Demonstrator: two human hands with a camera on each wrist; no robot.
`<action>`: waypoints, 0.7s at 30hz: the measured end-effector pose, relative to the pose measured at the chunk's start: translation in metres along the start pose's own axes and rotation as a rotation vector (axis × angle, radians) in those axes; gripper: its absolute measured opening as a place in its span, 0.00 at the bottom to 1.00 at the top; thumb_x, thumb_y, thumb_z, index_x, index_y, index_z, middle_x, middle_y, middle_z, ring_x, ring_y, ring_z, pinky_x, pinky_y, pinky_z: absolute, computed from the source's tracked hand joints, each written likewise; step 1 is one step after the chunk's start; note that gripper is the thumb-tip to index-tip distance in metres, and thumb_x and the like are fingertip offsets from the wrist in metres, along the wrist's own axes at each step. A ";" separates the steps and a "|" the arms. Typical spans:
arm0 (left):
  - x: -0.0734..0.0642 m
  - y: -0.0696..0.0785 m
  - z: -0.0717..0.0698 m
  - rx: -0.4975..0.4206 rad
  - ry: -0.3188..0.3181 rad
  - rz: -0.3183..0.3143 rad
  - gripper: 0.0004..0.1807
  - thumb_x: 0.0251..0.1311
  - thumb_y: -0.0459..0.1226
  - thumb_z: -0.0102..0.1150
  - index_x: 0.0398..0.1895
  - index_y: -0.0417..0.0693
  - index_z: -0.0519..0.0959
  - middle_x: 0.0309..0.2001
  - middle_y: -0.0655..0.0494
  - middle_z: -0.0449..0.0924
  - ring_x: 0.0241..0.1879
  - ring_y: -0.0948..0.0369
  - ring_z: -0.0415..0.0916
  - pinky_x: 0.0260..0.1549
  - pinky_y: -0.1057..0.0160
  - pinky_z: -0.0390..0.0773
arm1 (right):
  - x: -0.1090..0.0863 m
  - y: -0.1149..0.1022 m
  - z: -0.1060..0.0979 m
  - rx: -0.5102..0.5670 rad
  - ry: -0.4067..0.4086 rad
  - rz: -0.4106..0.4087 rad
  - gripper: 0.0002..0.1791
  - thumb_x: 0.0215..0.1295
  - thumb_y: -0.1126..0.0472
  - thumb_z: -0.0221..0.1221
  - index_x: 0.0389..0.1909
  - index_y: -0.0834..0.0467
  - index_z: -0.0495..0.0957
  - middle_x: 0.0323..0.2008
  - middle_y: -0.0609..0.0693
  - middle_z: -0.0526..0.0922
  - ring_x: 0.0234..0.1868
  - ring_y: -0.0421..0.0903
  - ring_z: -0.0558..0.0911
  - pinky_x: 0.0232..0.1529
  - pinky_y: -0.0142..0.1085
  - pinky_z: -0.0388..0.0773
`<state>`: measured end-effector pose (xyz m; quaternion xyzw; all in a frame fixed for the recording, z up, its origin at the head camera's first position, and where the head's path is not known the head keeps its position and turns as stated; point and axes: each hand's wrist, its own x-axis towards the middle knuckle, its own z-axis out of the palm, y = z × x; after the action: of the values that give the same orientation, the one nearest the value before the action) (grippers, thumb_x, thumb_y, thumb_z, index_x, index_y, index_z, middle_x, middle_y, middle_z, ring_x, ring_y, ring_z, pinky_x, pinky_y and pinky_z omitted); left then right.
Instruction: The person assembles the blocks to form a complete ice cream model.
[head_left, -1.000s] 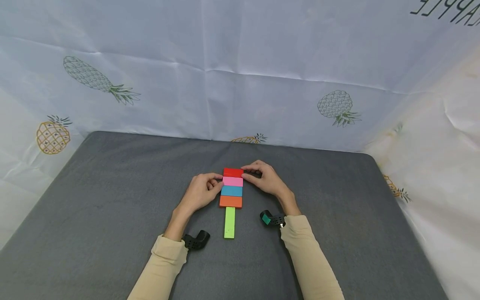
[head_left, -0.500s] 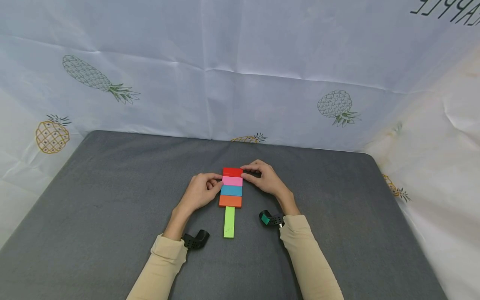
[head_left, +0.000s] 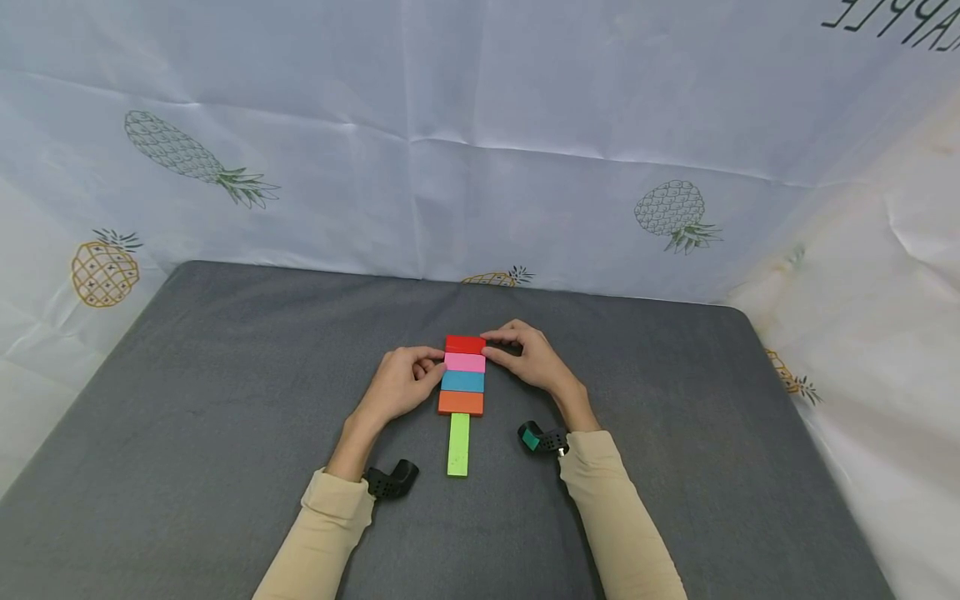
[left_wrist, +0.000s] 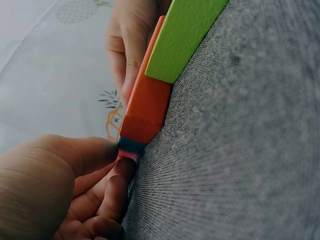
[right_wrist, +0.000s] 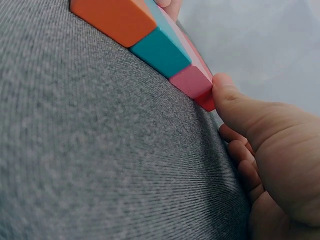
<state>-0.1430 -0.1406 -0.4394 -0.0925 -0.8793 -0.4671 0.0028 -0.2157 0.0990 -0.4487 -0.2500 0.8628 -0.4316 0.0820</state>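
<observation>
Four flat blocks lie edge to edge in a column on the grey cloth: red (head_left: 466,343) farthest, then pink (head_left: 465,362), teal (head_left: 462,382) and orange (head_left: 461,403). A long green block (head_left: 458,444) extends lengthwise from the orange one toward me. My left hand (head_left: 437,363) pinches the left end of the pink block (left_wrist: 127,155) with thumb and curled forefinger. My right hand (head_left: 489,345) pinches the right end of the red block (right_wrist: 206,101), thumb tip against the end. In the wrist views the orange block (left_wrist: 147,107) and teal block (right_wrist: 160,50) sit flush in the row.
The grey cloth table (head_left: 225,375) stretches wide on both sides of the blocks. A white sheet printed with pineapples (head_left: 450,125) closes off the back and both sides. Black wrist cameras (head_left: 392,481) (head_left: 542,437) sit on my beige sleeves.
</observation>
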 end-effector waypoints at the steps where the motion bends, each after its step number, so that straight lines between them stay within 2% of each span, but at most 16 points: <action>1: 0.000 0.000 0.000 0.000 0.000 -0.001 0.12 0.67 0.32 0.62 0.49 0.33 0.85 0.28 0.49 0.82 0.23 0.63 0.70 0.25 0.69 0.69 | 0.000 0.000 0.000 -0.001 0.001 -0.003 0.18 0.69 0.60 0.66 0.58 0.59 0.84 0.48 0.57 0.82 0.45 0.48 0.77 0.47 0.38 0.73; 10: 0.000 -0.002 0.000 0.005 -0.002 -0.013 0.13 0.67 0.33 0.62 0.49 0.33 0.85 0.27 0.50 0.81 0.23 0.63 0.70 0.26 0.69 0.69 | -0.001 0.001 0.001 -0.019 -0.001 -0.009 0.18 0.69 0.59 0.66 0.58 0.58 0.84 0.47 0.56 0.82 0.45 0.48 0.77 0.49 0.39 0.73; 21: 0.000 -0.002 0.001 0.010 -0.002 -0.013 0.13 0.67 0.33 0.62 0.50 0.34 0.85 0.27 0.51 0.80 0.23 0.63 0.69 0.27 0.68 0.70 | -0.011 0.003 0.002 -0.100 0.055 -0.087 0.22 0.70 0.58 0.65 0.63 0.59 0.80 0.51 0.57 0.83 0.48 0.50 0.78 0.53 0.44 0.76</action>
<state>-0.1437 -0.1407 -0.4419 -0.0874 -0.8823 -0.4626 -0.0005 -0.2068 0.1042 -0.4527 -0.2790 0.8737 -0.3976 0.0268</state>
